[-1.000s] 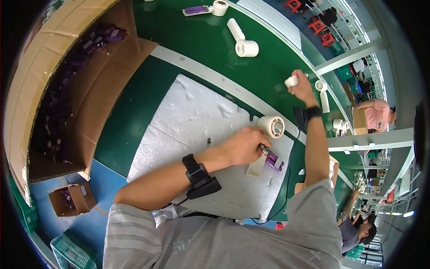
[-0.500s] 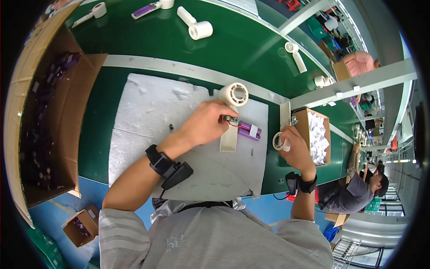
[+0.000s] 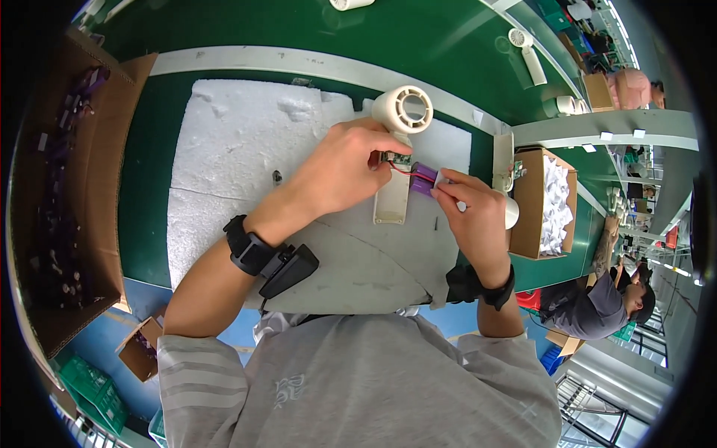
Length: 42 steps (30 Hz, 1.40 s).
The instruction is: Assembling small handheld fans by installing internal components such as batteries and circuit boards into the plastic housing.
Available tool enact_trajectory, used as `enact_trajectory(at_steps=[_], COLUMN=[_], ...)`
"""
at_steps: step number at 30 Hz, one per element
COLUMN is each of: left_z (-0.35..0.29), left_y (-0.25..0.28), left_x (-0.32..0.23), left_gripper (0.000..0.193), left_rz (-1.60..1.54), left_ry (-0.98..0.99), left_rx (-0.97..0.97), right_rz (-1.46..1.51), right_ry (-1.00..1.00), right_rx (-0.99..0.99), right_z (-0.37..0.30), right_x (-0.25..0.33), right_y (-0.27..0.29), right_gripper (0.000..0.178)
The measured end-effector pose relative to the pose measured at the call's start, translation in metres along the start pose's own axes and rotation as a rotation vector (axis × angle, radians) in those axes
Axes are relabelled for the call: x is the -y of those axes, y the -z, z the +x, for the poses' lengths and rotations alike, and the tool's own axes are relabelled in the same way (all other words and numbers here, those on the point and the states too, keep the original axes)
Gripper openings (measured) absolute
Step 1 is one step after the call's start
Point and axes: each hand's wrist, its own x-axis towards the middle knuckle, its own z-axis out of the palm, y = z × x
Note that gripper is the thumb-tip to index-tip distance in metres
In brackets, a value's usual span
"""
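A white handheld fan (image 3: 390,201) lies on the foam sheet with its round head away from me and its handle open. My left hand (image 3: 343,164) is closed, pinching the small green circuit board (image 3: 396,157) just below the fan head. Red wires run from the board to a purple battery pack (image 3: 422,179) beside the handle. The thumb and fingers of my right hand (image 3: 478,216) pinch together at the pack's end, over its small white pad (image 3: 441,178). Behind that hand a second fan housing (image 3: 503,160) stands partly hidden, its round end showing past my knuckles.
The foam sheet (image 3: 224,142) covers the green bench. At left stands a deep cardboard box (image 3: 101,246) of purple battery packs; at right, a box (image 3: 529,201) of white paper pieces. More fans (image 3: 532,63) lie beyond the metal rail (image 3: 276,63). A co-worker (image 3: 597,306) sits at right.
My right hand has left the second fan's round end and moved left onto the battery pack. My left hand keeps its pinch at the board. The whole view has shifted slightly.
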Motion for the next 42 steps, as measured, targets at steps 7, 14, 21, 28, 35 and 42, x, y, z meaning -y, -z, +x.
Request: enact_trajectory(at_steps=[7,14,21,28,35,42], left_z=[-0.003,-0.002,-0.003,-0.004,-0.003,-0.005], left_y=[0.001,0.001,0.002,0.0,-0.002,-0.006], left_x=[-0.002,0.0,0.002,0.002,0.001,-0.002], left_gripper=[0.03,0.038,0.039,0.038,0.036,0.027], left_rz=[-0.001,0.018,0.042,0.049,0.005,0.018], left_ry=[-0.008,0.008,-0.022,-0.038,0.045,0.02], left_rx=[-0.021,0.016,0.013,0.005,0.014,-0.048], right_rz=[-0.135,-0.193,0.084,-0.042,-0.159,0.142], right_ry=[0.084,0.08,-0.011,0.093,0.101,0.025], right_rx=[0.105,0.128,0.185,0.229,0.33,0.409], right_z=[0.008,0.015,0.015,0.018,0.021,0.024], right_x=[0.01,0.006,0.003,0.003,0.007,-0.02], right_y=[0.003,0.001,0.013,0.012,0.006,0.019], right_gripper=[0.007,0.009,0.011,0.009,0.01,0.011])
